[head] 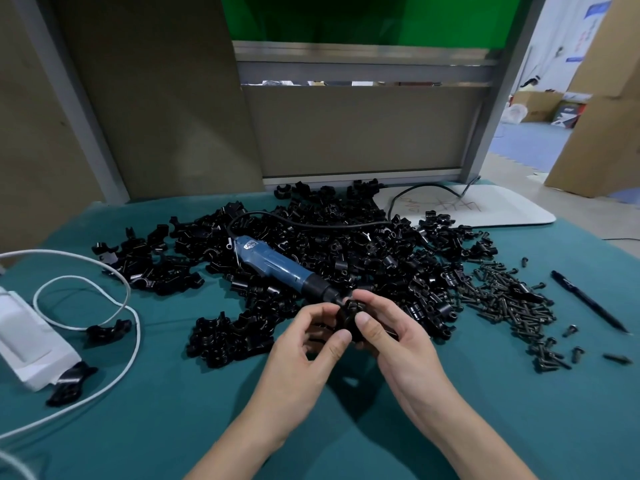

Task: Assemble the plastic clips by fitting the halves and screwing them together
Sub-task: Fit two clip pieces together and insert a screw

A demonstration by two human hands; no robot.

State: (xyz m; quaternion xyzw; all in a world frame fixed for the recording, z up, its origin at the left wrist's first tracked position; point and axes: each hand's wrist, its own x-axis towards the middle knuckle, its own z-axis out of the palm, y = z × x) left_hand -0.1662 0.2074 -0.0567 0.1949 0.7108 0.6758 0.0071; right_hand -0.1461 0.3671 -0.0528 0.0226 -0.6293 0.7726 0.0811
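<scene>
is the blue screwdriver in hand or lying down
Lying down. The blue screwdriver rests on its side across the clip pile; left hand and right hand hold a black clip instead.

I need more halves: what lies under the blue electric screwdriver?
Black clip halves, heaped; the screwdriver rests on them. The teal cloth beneath is covered there.

— What do the hands hold?
— The left hand point(304, 344) and the right hand point(398, 337) pinch one black clip point(349, 317) between thumbs and fingers, above the teal table point(173, 427).
— And the screwdriver point(273, 265)?
— It lies on the pile of clip halves point(346, 244), its tip just behind the clip. A heap of screws point(509, 299) lies to the right, a pen point(588, 301) beyond it.
</scene>
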